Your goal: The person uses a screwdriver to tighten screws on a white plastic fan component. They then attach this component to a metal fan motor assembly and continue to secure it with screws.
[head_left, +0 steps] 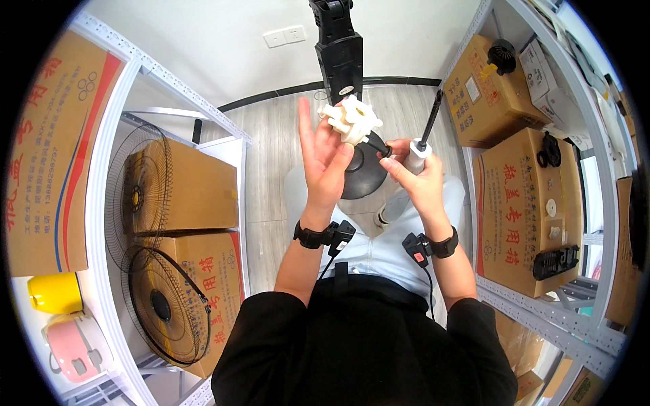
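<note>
My left hand [326, 159] holds a cream-white plastic part with knobbed, gear-like edges [353, 120], its thumb pressed against the lower side and one finger stretched away. In my right hand [423, 181] is a screwdriver [418, 155] with a pale handle; its dark shaft points up and away. Thumb and fingers of that hand also pinch the end of a small black piece [377, 143] beside the white part. Whether the two parts are joined, I cannot tell. Beneath the hands stands a black round base [362, 179], partly hidden by them.
A black upright post [340, 61] rises ahead. On the left, two wire fan guards [161, 304] lean at a shelf with cardboard boxes [203, 186]. To the right, more boxes [528, 203] carry a black motor-like part [502, 57] and a black plastic piece [555, 262].
</note>
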Available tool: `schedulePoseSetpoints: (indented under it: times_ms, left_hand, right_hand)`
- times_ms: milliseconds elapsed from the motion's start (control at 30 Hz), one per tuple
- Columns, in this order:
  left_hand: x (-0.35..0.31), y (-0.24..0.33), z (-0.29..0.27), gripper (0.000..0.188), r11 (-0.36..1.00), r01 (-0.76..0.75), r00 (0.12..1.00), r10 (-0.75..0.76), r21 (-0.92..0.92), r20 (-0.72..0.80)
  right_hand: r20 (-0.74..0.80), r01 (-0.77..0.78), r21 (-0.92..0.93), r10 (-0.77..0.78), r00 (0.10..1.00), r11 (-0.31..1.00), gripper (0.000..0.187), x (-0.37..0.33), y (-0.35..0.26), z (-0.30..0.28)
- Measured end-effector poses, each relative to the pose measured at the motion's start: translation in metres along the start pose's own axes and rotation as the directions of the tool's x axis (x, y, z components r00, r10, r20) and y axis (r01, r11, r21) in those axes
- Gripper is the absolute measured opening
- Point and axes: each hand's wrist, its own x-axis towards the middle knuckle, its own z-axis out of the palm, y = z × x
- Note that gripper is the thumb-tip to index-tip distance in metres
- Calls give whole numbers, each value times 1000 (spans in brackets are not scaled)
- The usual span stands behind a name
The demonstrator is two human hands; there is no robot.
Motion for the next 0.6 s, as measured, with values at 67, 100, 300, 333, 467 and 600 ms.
schedulePoseSetpoints:
  times_ms: [67, 100, 300, 333, 467, 600]
  left_hand:
    - [1, 0, -2, 92, 999, -1, 1000, 1, -52, 10]
    - [1, -2, -4, 91, 997, -8, 1000, 9, -71, 20]
    - [1, 0, -3, 79, 999, 7, 1000, -8, 53, 17]
    - [1, -1, -3, 76, 997, -15, 1000, 14, 75, 24]
    - [0, -1, 2, 70, 996, -44, 999, 44, 83, 5]
    - [-2, -2, 2, 70, 991, -73, 997, 71, 112, 23]
  right_hand:
    - [7, 24, -32, -24, 1000, 999, 28, 0, 2, 0]
    - [4, 16, -21, -16, 1000, 1000, 28, 0, 2, 1]
    - [-15, -39, 51, 40, 999, 998, 29, -1, 7, 1]
    - [-13, -46, 55, 46, 999, 997, 29, -1, 7, 1]
    - [-14, -54, 28, 54, 998, 998, 29, -1, 7, 1]
    - [-16, -50, 23, 51, 999, 998, 29, -1, 8, 0]
